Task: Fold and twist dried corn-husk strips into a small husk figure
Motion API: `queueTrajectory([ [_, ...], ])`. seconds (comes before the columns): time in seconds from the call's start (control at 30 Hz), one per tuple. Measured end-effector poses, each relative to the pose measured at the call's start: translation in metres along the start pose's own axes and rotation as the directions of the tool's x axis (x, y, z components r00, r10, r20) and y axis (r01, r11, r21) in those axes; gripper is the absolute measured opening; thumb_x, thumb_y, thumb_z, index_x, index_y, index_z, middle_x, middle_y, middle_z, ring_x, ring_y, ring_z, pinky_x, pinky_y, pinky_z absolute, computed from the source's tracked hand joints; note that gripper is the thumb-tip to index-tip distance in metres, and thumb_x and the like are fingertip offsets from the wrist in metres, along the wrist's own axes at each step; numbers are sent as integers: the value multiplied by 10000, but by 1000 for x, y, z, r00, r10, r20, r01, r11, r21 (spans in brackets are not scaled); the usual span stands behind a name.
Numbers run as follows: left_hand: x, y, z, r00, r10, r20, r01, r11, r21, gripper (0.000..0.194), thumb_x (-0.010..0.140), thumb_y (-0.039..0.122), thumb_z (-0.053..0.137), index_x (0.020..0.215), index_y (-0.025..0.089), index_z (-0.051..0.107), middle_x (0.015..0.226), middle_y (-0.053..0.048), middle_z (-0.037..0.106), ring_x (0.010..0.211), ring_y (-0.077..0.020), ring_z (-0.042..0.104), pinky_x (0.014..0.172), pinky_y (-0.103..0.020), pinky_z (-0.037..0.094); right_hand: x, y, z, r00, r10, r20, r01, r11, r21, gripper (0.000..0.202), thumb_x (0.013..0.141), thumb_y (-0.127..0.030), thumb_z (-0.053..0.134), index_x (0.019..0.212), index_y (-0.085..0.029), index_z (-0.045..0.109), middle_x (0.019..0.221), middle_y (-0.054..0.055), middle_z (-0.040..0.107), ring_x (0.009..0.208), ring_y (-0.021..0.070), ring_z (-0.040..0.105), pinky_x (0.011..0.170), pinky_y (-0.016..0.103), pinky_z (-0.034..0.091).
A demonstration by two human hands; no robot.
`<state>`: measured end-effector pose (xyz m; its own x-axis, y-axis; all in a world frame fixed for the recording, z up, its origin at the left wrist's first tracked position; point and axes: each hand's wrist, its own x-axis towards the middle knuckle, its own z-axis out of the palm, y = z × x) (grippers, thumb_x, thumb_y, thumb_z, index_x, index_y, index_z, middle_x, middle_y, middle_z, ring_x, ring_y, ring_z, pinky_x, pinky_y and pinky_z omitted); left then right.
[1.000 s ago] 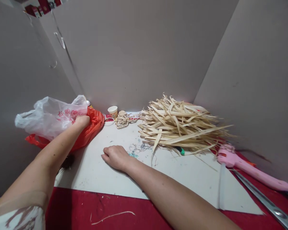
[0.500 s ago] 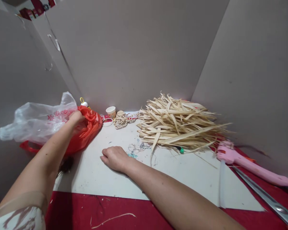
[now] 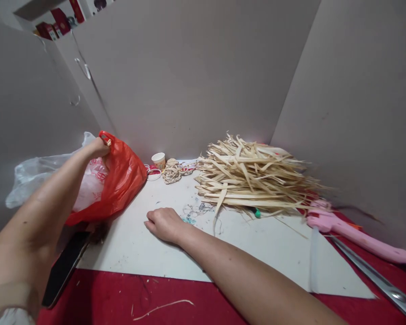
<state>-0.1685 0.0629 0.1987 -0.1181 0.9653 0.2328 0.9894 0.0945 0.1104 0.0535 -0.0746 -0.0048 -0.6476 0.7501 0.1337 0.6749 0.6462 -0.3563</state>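
My left hand (image 3: pixel 100 146) is raised at the left, its fingers closed on the upper edge of a red plastic bag (image 3: pixel 126 174) and holding it up. Inside the red bag's mouth and behind my forearm lies a clear white plastic bag (image 3: pixel 37 171) with red print. My right hand (image 3: pixel 165 223) rests curled on a white board (image 3: pixel 257 253), with nothing showing in its fingers; its palm is hidden. Beyond it, to the right, lies a heap of dry, straw-coloured leaf strips (image 3: pixel 246 176).
A paper cup (image 3: pixel 159 160), a coil of braided cord (image 3: pixel 172 171) and white rings (image 3: pixel 154 174) stand at the back. On the right are a pink-handled tool (image 3: pixel 362 237) and a metal blade (image 3: pixel 375 275). A dark phone-like slab (image 3: pixel 66 268) lies on the red cloth (image 3: pixel 122 298). Grey panels enclose the table.
My left hand has come up out of the red bag and pulled its edge upward, uncovering the dark slab below. My right hand stays put. The view has shifted slightly.
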Motion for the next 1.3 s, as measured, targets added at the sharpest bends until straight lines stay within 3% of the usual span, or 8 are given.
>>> queueTrajectory([
  [0.33,-30,19,-98,959,-96,268,48,983,179,268,796,370,571,767,109,622,523,38,400,495,-71,328,530,-211,241,2,1,3,999,28,-35,-25,997,71,288,919,-353,462,879,-195,699,905,89,732,807,210,650,667,290,364],
  [0.53,-65,28,-95,932,-29,361,-86,951,298,223,781,323,546,772,119,635,607,9,496,551,-94,414,590,-223,310,5,3,3,982,129,-136,-77,939,336,256,908,-369,504,791,-195,652,762,22,672,684,134,536,604,259,282],
  [0.7,-83,23,-89,976,-195,94,72,703,708,381,805,482,570,818,118,681,644,-17,567,678,-142,521,701,-258,375,8,5,7,976,126,-177,-34,893,449,238,891,-332,533,735,-175,622,680,-15,599,623,100,459,592,237,282],
  [0.8,-103,29,-89,993,-119,20,81,777,625,465,821,566,518,845,133,685,630,2,547,665,-138,523,687,-252,375,8,3,7,975,112,-194,12,838,545,243,870,-333,568,699,-166,615,649,-18,576,627,99,467,613,223,328],
  [0.9,-134,48,-63,980,121,156,-160,950,268,361,853,456,486,861,148,675,634,22,548,578,-110,496,584,-220,337,6,-6,-2,984,105,-144,60,564,823,265,880,-413,564,884,-163,653,799,24,645,685,117,548,615,216,413],
  [1.07,-175,80,34,880,406,246,-374,912,-168,138,783,286,543,781,182,634,717,-33,644,640,-168,565,569,-271,396,4,-23,-15,994,108,-22,34,-109,993,563,892,-627,440,1249,-208,554,1099,103,684,879,192,665,662,288,542],
  [1.2,-178,82,87,859,474,195,-324,797,-509,372,792,259,530,1139,168,627,847,-70,685,743,-197,621,659,-309,482,13,-18,-10,931,363,26,25,-134,991,556,911,-598,374,1196,-170,586,998,104,722,895,204,686,755,310,549],
  [1.3,-175,71,89,818,486,307,-204,744,-636,686,797,337,585,1440,191,395,994,-94,699,721,-183,634,626,-313,506,20,-3,-11,852,521,47,5,-98,995,384,901,-432,421,1070,-142,608,906,103,720,836,194,690,724,288,551],
])
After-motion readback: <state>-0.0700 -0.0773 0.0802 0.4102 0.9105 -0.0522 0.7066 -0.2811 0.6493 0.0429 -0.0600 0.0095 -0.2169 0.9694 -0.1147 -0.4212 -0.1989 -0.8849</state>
